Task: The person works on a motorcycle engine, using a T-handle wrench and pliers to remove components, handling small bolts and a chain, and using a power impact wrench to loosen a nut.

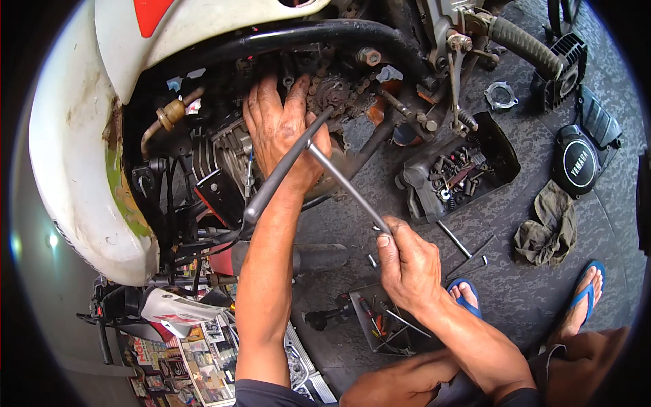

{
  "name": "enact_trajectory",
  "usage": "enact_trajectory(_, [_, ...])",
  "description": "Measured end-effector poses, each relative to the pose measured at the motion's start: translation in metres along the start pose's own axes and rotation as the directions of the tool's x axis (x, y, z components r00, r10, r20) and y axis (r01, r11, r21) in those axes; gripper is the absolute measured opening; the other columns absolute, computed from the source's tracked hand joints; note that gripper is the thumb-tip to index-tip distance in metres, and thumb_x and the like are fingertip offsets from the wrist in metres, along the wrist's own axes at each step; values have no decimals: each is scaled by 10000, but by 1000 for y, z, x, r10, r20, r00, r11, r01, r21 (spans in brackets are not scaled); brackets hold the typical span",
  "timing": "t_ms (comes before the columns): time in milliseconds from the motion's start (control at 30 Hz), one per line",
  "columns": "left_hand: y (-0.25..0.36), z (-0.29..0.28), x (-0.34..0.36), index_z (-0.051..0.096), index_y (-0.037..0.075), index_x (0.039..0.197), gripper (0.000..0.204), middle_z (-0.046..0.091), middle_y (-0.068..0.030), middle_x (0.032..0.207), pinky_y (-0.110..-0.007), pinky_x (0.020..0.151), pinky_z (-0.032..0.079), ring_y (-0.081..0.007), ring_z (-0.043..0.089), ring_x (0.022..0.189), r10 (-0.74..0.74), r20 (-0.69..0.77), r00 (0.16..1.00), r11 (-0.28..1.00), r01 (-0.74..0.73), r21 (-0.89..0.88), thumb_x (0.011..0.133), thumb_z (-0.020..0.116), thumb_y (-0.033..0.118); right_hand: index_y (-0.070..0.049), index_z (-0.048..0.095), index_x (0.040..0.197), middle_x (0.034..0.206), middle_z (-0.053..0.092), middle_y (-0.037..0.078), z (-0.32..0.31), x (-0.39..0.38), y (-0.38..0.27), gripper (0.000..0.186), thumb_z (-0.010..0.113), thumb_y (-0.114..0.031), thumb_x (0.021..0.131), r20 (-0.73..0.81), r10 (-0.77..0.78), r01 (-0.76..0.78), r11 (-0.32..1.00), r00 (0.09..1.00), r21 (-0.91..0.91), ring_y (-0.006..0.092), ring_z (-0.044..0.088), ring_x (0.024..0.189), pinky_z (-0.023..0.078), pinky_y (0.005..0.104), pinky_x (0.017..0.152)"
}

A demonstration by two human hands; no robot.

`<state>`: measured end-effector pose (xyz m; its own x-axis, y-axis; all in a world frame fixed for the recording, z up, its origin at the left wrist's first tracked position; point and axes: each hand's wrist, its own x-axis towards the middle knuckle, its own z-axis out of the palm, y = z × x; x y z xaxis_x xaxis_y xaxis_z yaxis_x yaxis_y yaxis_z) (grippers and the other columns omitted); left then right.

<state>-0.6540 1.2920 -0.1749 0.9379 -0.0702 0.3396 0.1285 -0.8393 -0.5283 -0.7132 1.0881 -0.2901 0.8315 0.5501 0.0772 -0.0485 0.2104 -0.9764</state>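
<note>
My left hand [274, 129] reaches into the motorcycle's engine bay, back up and fingers stretched out over the engine [230, 159]. Its fingertips are partly hidden among dark parts, and the thumb side lies near the greasy chain sprocket [332, 93]. Closed around the lower end of a long steel rod [346, 183] is my right hand [410, 264]. The rod's far end meets a thicker grey bar [281, 173], which slants across my left wrist up to the sprocket. Whether rod and bar form one tool, I cannot tell.
Right of the engine, a black tray [413, 197] holds loose bolts. Beyond lie a round black cover [578, 163], a metal ring [500, 95] and a crumpled rag [546, 227]. A T-handle wrench [454, 241] and a tool bin [380, 325] are near my feet. White bodywork [74, 136] borders the left.
</note>
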Motion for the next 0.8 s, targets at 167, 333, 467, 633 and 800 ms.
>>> enact_trajectory(167, [2,-3,0,620,28,1186,524,459,-253,1234,-549,1074,306,-436,428,1185,-20,21,1000,999,20,39,676,622,150,-11,602,1053,734,638,174,3,-15,5,159,578,-99,924,-47,44,-38,991,998,125,357,653,615,506,405,535])
enact_trajectory(333, [15,-4,1,604,3,1143,486,459,-257,1235,-531,1027,355,-433,433,1165,-43,-4,999,998,43,39,712,669,217,-27,601,991,702,622,177,-9,-63,72,134,558,-143,938,-72,235,-238,971,969,-35,384,642,624,503,439,566])
enact_trajectory(467, [15,-5,-1,587,2,1145,503,451,-256,1242,-524,1006,386,-437,429,1165,-27,-26,999,996,29,90,721,724,234,-52,594,937,727,634,184,-52,-110,131,126,575,-173,908,-87,308,-318,873,947,-369,398,638,656,498,478,613])
enact_trajectory(633, [17,-6,3,578,1,1146,515,444,-261,1244,-531,1008,380,-439,428,1166,-36,-19,999,995,37,88,732,736,265,-62,534,817,728,625,172,-120,-155,166,172,584,-211,888,-115,422,-395,670,899,-629,414,609,648,489,494,614])
enact_trajectory(800, [26,2,12,595,-17,1091,535,535,-297,1163,-562,969,404,-466,501,1116,-73,-6,997,993,73,97,759,740,378,-56,586,775,690,641,188,-169,-174,150,212,603,-249,860,-231,544,-472,358,807,-806,384,666,631,533,516,609])
